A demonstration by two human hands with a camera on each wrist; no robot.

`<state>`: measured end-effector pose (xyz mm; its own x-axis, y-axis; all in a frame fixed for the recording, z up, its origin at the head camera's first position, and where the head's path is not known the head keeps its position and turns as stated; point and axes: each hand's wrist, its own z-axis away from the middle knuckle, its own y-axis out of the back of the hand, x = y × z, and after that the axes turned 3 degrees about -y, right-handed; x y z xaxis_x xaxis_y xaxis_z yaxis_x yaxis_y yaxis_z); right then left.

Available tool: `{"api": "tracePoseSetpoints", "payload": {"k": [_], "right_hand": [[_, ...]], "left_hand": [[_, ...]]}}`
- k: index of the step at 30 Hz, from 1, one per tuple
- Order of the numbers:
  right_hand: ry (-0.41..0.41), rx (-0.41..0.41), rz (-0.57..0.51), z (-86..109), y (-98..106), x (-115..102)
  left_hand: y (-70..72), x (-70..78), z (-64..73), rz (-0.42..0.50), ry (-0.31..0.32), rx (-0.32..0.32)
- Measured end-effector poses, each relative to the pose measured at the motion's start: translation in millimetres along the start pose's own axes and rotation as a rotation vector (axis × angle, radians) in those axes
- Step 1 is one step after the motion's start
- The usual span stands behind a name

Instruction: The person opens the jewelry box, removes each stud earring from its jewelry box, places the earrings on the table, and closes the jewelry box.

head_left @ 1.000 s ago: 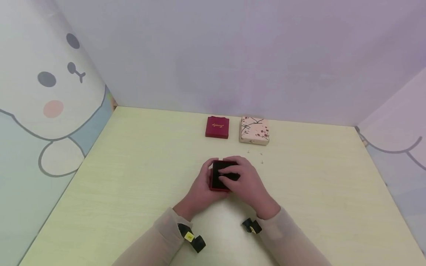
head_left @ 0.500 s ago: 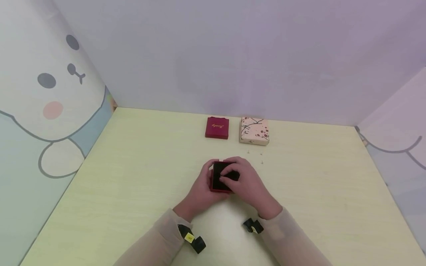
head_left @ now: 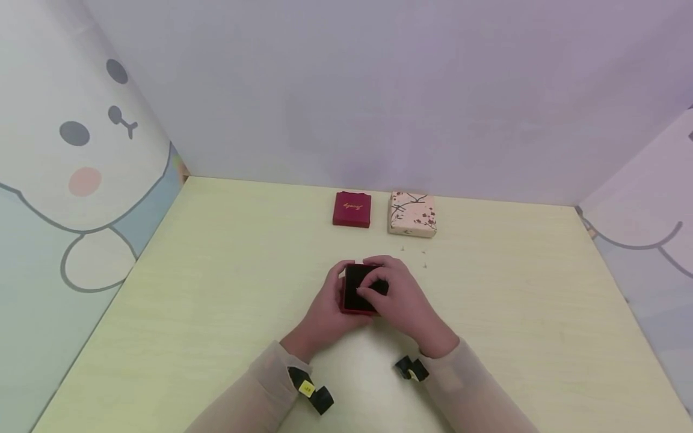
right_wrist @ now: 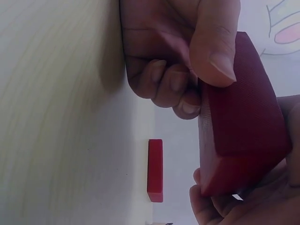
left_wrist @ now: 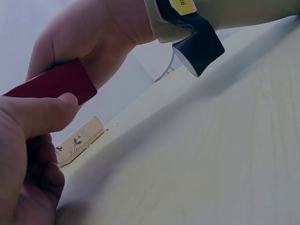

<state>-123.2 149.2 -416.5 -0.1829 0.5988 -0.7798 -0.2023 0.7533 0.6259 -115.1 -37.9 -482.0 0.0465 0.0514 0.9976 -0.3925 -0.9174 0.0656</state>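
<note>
My left hand [head_left: 327, 307] grips a small red jewelry box [right_wrist: 248, 117] from its left side, fingers underneath and thumb along the near wall. The box's open top faces up and shows a black insert [head_left: 352, 300]. Over that insert my right hand [head_left: 405, 304] pinches with thumb and index finger a tiny shiny piece, mostly hidden by the fingertips. Its other fingers curl along the box's far right side. In the left wrist view the box's dark red side [left_wrist: 79, 82] shows between the two hands, above the table.
At the back of the table lies a red box lid [head_left: 352, 209] with gold lettering. Right of it is a pale box [head_left: 412, 214] printed with blossom branches. Several tiny star-like pieces [left_wrist: 117, 123] lie before the pale box. A wall rises behind the table.
The right thumb and index finger have closed together over the black insert, covering the tiny shiny piece that showed between them. The left hand and the box have stayed nearly still.
</note>
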Motion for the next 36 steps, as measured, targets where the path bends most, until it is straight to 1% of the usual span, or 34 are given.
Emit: {"api": "tracePoseSetpoints", "payload": {"k": [8,15,22,29,36], "right_hand": [[0.001,-0.004,-0.041,1.0,4,-3],[0.006,0.019,-0.069,0.7,6,-2],[0.010,0.032,-0.069,-0.2,8,1],[-0.031,0.025,-0.070,2.0,12,1],[-0.006,0.048,-0.065,5.6,21,2]], "left_hand": [[0.6,-1.2,-0.2,0.013,-0.005,0.005],[1.2,0.1,-0.2,-0.003,0.002,0.020],[1.3,0.6,-0.5,-0.014,0.019,0.027],[0.6,2.3,-1.0,-0.020,0.026,0.027],[1.0,1.5,0.0,-0.008,0.021,0.032]]}}
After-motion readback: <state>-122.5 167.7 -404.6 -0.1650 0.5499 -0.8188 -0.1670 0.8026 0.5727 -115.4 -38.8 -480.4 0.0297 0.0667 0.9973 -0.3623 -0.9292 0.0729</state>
